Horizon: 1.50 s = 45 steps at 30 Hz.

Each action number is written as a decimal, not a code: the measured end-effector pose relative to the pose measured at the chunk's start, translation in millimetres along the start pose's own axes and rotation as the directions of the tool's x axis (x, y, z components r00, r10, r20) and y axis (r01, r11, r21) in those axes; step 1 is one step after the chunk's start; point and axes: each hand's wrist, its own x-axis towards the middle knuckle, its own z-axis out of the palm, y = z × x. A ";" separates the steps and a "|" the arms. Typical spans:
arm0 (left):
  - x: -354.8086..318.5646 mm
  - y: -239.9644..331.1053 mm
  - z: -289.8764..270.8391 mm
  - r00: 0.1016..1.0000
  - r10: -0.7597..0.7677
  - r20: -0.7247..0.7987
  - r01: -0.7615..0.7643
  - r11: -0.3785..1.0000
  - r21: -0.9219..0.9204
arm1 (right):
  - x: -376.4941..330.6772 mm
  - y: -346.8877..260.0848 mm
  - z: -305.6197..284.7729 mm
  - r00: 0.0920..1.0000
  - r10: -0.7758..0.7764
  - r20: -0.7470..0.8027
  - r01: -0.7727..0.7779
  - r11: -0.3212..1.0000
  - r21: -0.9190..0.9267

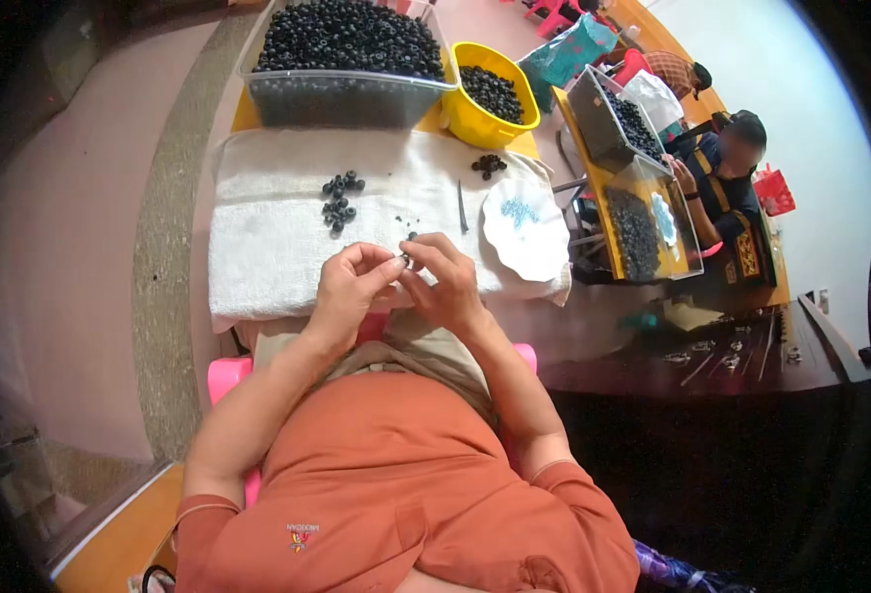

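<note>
Over the near edge of the white cloth (258, 227), my left hand (349, 289) and my right hand (443, 282) meet fingertip to fingertip. Both are closed in a pinch on a small black round piece (405, 259), mostly covered by the fingers. Beyond my left hand lies a loose cluster of black ring-like pieces (338, 211). A smaller pile of dark pieces (489, 165) sits farther right. Between that pile and my right hand is a thin dark pointed tool (462, 208). A white scalloped plate (539, 252) holds tiny light-blue bits (520, 211).
At the table's far side stand a clear plastic bin (356, 104) full of black pieces and a yellow tub (485, 126) of the same. To the right, a person (727, 183) sits at another table with clear bins (609, 124). A pink chair (226, 378) is under me.
</note>
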 end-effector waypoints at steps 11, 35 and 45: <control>-2.4 -8.2 1.0 0.993 0.109 -0.038 -0.104 0.988 0.117 | 82.0 44.2 -96.7 0.885 0.013 -0.466 -0.124 0.970 -0.208; -4.2 -12.1 3.8 0.989 0.138 -0.057 -0.129 0.982 0.138 | 96.6 22.7 33.0 0.856 0.215 0.469 -0.098 0.960 -0.262; -0.5 -12.8 3.4 0.994 0.095 -0.052 -0.092 0.994 0.051 | 80.3 43.1 50.0 0.939 0.122 0.322 -0.067 0.982 -0.175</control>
